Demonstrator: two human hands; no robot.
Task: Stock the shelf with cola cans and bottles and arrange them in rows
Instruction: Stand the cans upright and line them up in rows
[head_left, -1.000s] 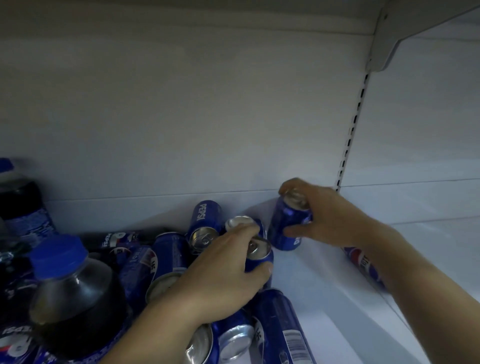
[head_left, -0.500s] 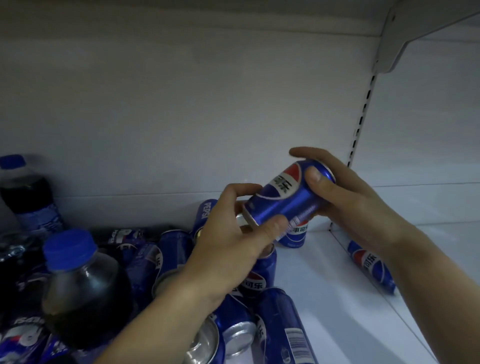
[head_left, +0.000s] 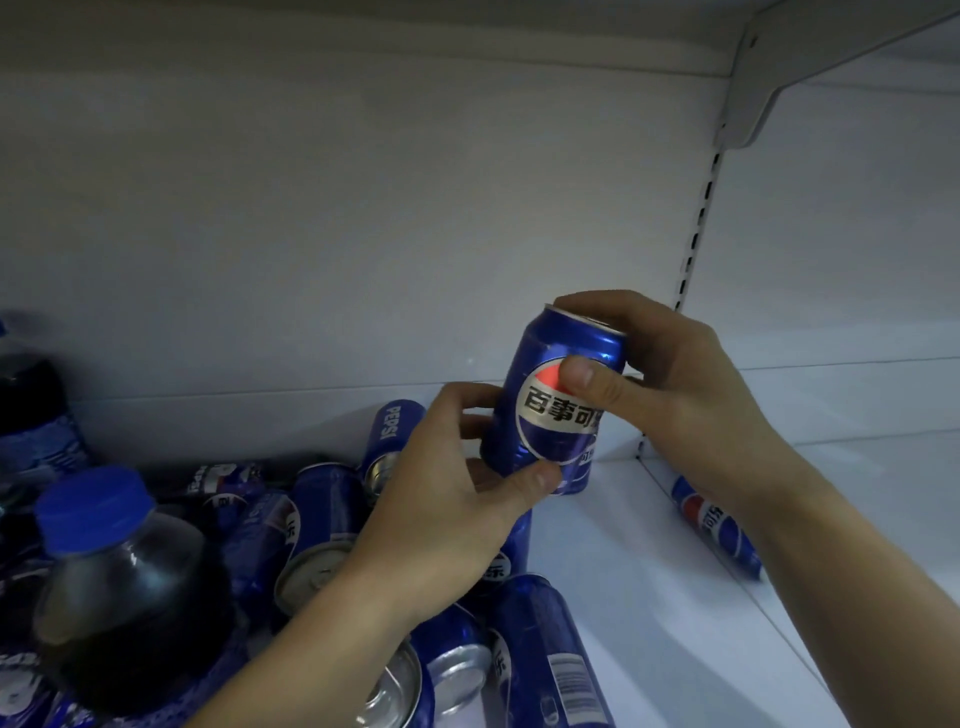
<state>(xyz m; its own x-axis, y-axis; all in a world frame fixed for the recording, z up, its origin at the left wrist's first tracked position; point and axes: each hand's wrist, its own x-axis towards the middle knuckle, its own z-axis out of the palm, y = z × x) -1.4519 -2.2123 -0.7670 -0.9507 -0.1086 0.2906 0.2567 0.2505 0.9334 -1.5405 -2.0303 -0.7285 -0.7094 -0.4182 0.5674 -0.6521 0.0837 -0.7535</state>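
Cola can (head_left: 556, 395), blue, round red-white-blue emblem with Chinese lettering turned to the camera: held clear above the shelf floor (head_left: 649, 597), nearly upright, top leaning slightly right. Left hand (head_left: 447, 519): curled round the can's lower end, thumb laid across the bottom front edge. Right hand (head_left: 685, 384): gripping the upper end, thumb pressed on the emblem, fingers wrapped over the top rim. Second can (head_left: 579, 475): seen just behind and below the held one, near the back corner, mostly hidden. Heap of loose cans, left half of the floor: lying on their sides and overlapping, among them one lettered PEPSI (head_left: 390, 428) and one showing a barcode (head_left: 566, 675). Cola bottle (head_left: 119, 582), blue cap, dark contents: at the near left, against the heap. Further bottle (head_left: 31, 415): at the far left by the back panel (head_left: 363, 234). Bare floor: a white strip is left between the heap's right edge and the seam running forward from the slotted upright (head_left: 696, 244). Single can (head_left: 717, 530): lying on its side just beyond that seam, in the neighbouring bay. Bracket (head_left: 748, 104): fixed at the upright's top, under the upper shelf.
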